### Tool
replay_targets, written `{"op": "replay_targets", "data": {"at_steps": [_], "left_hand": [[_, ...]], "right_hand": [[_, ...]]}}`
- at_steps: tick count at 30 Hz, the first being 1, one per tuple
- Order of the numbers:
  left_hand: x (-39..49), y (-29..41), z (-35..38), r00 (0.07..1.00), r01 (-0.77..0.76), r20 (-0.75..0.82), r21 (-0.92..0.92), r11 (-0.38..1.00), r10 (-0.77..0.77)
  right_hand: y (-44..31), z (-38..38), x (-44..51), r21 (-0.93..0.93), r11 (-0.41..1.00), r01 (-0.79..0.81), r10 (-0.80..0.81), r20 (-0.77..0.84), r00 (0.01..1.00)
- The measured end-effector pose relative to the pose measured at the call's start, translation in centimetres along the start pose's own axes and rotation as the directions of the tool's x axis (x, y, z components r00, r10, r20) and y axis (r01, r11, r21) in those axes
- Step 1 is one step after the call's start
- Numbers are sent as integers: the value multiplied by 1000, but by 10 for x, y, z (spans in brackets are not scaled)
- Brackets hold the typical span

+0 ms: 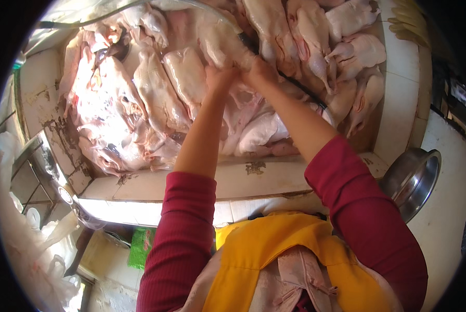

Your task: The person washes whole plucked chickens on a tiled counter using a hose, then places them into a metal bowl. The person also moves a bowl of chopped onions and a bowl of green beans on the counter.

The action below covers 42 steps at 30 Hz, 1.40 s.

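Observation:
Several plucked poultry carcasses, which look like ducks, lie in a tiled basin (139,192). Both hands are at one pale carcass (217,41) near the basin's upper middle. My left hand (222,78) grips its near end, and my right hand (259,72) holds the same end just beside it. The fingers are partly hidden by the hands and the bird. Left of my left hand lies another plucked carcass (184,76). A hose (213,11) arcs over the birds, and a black tube (303,90) runs down to the right past my right hand.
A steel bowl (412,185) leans outside the basin's right corner. Rubber gloves (408,23) lie on the upper right rim. White plastic bags (57,241) hang at the lower left, near a green packet (140,247). Strong glare covers the left-hand birds.

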State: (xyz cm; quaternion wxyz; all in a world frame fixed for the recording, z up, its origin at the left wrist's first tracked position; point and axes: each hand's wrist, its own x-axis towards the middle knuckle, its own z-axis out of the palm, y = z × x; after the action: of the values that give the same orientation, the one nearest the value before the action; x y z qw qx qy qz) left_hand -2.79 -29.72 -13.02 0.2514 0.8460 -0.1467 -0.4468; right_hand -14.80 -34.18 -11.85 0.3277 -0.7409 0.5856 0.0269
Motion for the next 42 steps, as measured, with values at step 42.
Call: {"op": "replay_targets", "data": {"at_steps": [42], "left_hand": [[10, 152, 6, 314, -769, 328, 638, 36, 891]], "right_hand": [[176, -155, -267, -248, 957, -154, 78, -289, 954]]}}
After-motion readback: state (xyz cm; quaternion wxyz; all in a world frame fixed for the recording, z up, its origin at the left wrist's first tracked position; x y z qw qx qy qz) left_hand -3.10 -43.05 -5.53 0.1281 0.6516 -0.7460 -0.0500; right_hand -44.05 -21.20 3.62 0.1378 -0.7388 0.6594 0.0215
